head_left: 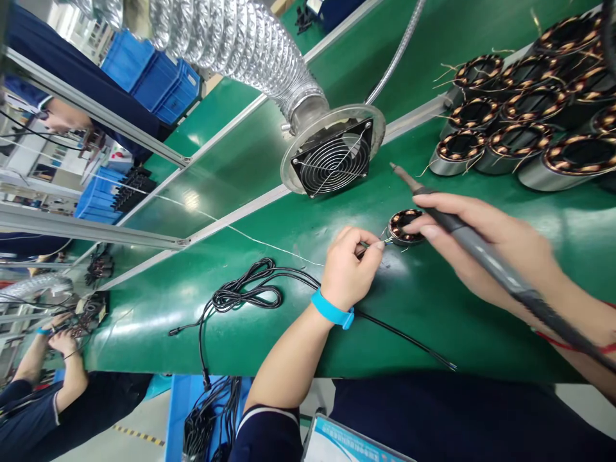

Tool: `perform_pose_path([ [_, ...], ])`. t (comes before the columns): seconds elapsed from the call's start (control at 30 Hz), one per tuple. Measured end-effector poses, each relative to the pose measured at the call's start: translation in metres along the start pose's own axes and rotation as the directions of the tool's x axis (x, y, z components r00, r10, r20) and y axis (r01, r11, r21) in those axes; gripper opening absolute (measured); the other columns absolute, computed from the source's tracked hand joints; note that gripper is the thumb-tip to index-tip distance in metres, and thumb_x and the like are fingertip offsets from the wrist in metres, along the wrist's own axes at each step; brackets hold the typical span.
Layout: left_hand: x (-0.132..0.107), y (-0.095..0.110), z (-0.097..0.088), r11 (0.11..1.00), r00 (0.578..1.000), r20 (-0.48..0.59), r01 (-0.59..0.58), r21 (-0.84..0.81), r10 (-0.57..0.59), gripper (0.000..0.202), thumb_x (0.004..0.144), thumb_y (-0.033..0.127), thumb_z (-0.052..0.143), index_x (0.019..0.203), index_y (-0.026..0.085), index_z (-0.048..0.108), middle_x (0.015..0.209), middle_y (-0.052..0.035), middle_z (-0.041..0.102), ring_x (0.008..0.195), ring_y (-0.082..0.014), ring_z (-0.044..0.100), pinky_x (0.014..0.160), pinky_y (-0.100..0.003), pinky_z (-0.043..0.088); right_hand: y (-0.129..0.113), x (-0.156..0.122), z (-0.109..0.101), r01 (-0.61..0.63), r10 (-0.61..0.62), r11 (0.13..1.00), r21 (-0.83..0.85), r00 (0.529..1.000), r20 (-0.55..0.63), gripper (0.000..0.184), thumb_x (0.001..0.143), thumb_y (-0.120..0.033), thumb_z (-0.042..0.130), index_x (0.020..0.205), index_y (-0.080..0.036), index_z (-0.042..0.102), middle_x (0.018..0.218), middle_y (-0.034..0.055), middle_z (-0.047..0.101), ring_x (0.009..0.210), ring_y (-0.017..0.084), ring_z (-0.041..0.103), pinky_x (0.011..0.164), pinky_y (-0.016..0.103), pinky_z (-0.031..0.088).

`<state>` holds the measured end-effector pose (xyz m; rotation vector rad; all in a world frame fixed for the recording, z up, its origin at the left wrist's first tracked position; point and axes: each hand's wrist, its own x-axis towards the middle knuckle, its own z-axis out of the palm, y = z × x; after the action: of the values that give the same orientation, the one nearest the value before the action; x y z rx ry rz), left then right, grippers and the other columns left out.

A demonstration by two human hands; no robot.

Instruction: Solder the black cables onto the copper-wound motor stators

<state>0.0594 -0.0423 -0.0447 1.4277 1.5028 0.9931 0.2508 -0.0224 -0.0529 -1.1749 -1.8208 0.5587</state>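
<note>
My right hand [486,247] is closed around a dark soldering iron [462,231], its tip pointing up and left over the bench. A fingertip of that hand reaches to a small motor stator [403,226] with copper windings, which lies on the green bench top. My left hand [350,264], wearing a blue wrist strap [332,310], pinches the end of a black cable [293,273] beside the stator; thin coloured wires show at the fingertips. The bundled middle of this cable [245,292] lies on the bench to the left.
A round fume extractor fan [332,160] on a silver flexible duct [240,51] hangs just beyond the hands. Several larger stators [517,144] stand at the back right. A blue bin [176,410] with black cables sits below the bench edge. At far left, a co-worker's hands [62,333] are busy.
</note>
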Motion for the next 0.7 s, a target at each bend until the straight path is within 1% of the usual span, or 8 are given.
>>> perform_pose_path([
  [0.1, -0.001, 0.001, 0.004, 0.996, 0.997, -0.001, 0.082, -0.034, -0.082, 0.019, 0.085, 0.011, 0.071, 0.073, 0.019, 0.059, 0.074, 0.0032, 0.055, 0.064, -0.0101, 0.047, 0.069, -0.028, 0.039, -0.006, -0.012, -0.017, 0.072, -0.075, 0.995, -0.066, 0.996, -0.046, 0.027, 0.108, -0.036, 0.058, 0.129, -0.024, 0.069, 0.112, 0.006, 0.079, 0.096, 0.017, 0.077, 0.086, 0.025, 0.061],
  [0.17, -0.002, 0.001, 0.007, 0.988, 0.99, 0.002, 0.138, -0.067, -0.138, 0.019, 0.087, 0.011, 0.07, 0.073, 0.019, 0.059, 0.071, 0.0043, 0.054, 0.061, -0.0095, 0.044, 0.066, -0.027, 0.037, -0.006, -0.022, -0.024, 0.141, -0.144, 0.987, -0.073, 0.988, -0.046, 0.018, 0.108, -0.035, 0.06, 0.12, -0.025, 0.069, 0.104, 0.0054, 0.079, 0.086, 0.016, 0.076, 0.08, 0.025, 0.062],
  [0.23, -0.003, 0.001, 0.009, 0.978, 0.982, 0.004, 0.186, -0.094, -0.186, 0.019, 0.087, 0.012, 0.07, 0.074, 0.019, 0.059, 0.068, 0.0051, 0.052, 0.059, -0.0089, 0.042, 0.063, -0.026, 0.035, -0.001, -0.031, -0.028, 0.202, -0.203, 0.978, -0.043, 0.979, -0.014, 0.011, 0.106, -0.035, 0.063, 0.107, -0.026, 0.068, 0.091, 0.0037, 0.077, 0.072, 0.015, 0.074, 0.068, 0.025, 0.061],
  [0.3, -0.005, 0.001, 0.011, 0.97, 0.977, -0.004, 0.213, -0.113, -0.215, 0.019, 0.088, 0.013, 0.07, 0.074, 0.019, 0.059, 0.066, 0.0057, 0.051, 0.057, -0.0085, 0.041, 0.06, -0.026, 0.032, 0.005, -0.037, -0.029, 0.241, -0.241, 0.97, -0.023, 0.97, -0.004, 0.013, 0.106, -0.037, 0.062, 0.1, -0.026, 0.067, 0.083, 0.0029, 0.075, 0.062, 0.014, 0.07, 0.057, 0.025, 0.057],
  [0.37, -0.005, 0.001, 0.012, 0.965, 0.972, -0.012, 0.231, -0.128, -0.234, 0.019, 0.088, 0.013, 0.07, 0.074, 0.019, 0.059, 0.062, 0.0065, 0.049, 0.056, -0.0084, 0.04, 0.057, -0.026, 0.029, 0.009, -0.04, -0.031, 0.255, -0.255, 0.967, -0.019, 0.967, 0.013, 0.016, 0.107, -0.038, 0.059, 0.099, -0.026, 0.067, 0.084, 0.0033, 0.075, 0.058, 0.013, 0.069, 0.051, 0.024, 0.053],
  [0.47, -0.006, 0.001, 0.013, 0.959, 0.969, -0.017, 0.243, -0.143, -0.248, 0.02, 0.089, 0.013, 0.07, 0.074, 0.019, 0.059, 0.058, 0.0076, 0.047, 0.053, -0.008, 0.039, 0.054, -0.026, 0.027, 0.008, -0.038, -0.034, 0.266, -0.265, 0.964, -0.02, 0.963, 0.058, 0.016, 0.108, -0.035, 0.058, 0.1, -0.026, 0.067, 0.09, 0.0036, 0.077, 0.062, 0.013, 0.071, 0.055, 0.024, 0.056],
  [0.6, -0.006, 0.002, 0.014, 0.965, 0.971, -0.021, 0.233, -0.123, -0.237, 0.02, 0.089, 0.012, 0.07, 0.074, 0.019, 0.058, 0.059, 0.0078, 0.048, 0.054, -0.007, 0.04, 0.054, -0.024, 0.029, 0.004, -0.037, -0.035, 0.226, -0.225, 0.974, -0.015, 0.973, 0.059, 0.019, 0.11, -0.04, 0.055, 0.1, -0.027, 0.065, 0.089, 0.0029, 0.077, 0.066, 0.014, 0.073, 0.062, 0.024, 0.06],
  [0.7, -0.006, 0.003, 0.014, 0.969, 0.974, -0.019, 0.221, -0.106, -0.225, 0.02, 0.088, 0.011, 0.07, 0.073, 0.019, 0.058, 0.061, 0.0075, 0.049, 0.054, -0.0067, 0.041, 0.054, -0.023, 0.03, 0.007, -0.04, -0.034, 0.219, -0.216, 0.975, -0.034, 0.974, 0.062, 0.02, 0.111, -0.041, 0.052, 0.104, -0.026, 0.063, 0.088, 0.0033, 0.076, 0.061, 0.013, 0.071, 0.055, 0.022, 0.056],
])
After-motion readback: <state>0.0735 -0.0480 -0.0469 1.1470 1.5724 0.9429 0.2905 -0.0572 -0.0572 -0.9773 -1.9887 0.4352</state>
